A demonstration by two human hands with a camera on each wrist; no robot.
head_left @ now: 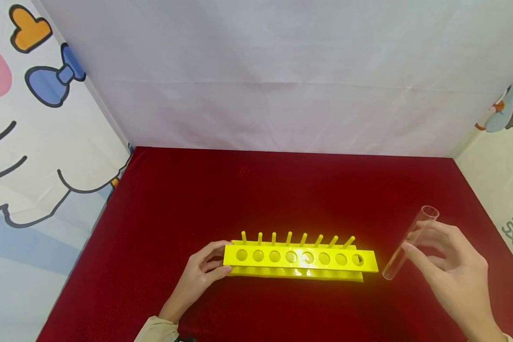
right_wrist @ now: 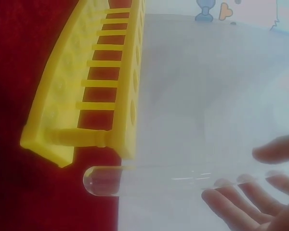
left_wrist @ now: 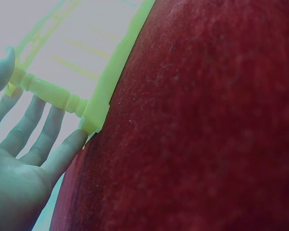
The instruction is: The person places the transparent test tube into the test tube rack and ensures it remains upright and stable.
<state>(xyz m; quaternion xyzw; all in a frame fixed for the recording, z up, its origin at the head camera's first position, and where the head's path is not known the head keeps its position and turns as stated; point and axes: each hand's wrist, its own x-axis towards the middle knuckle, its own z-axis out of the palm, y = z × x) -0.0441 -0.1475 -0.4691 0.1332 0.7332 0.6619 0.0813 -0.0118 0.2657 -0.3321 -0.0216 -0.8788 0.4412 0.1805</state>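
A yellow test tube rack [head_left: 300,260] stands on the red cloth, with a row of round holes on top and several upright pegs along its far side. My left hand [head_left: 202,271] grips the rack's left end. In the left wrist view, its fingertips [left_wrist: 79,136] lie along the end post and base. To the right of the rack, my right hand [head_left: 457,270] pinches a clear glass test tube [head_left: 410,243] between thumb and fingers. The tube is tilted, its open mouth up and its rounded bottom close to the rack's right end. It looks see-through and unfilled.
Red cloth [head_left: 282,194] covers the table. A white sheet [head_left: 273,80] rises behind it, and printed cartoon panels [head_left: 34,166] stand at the left and right sides.
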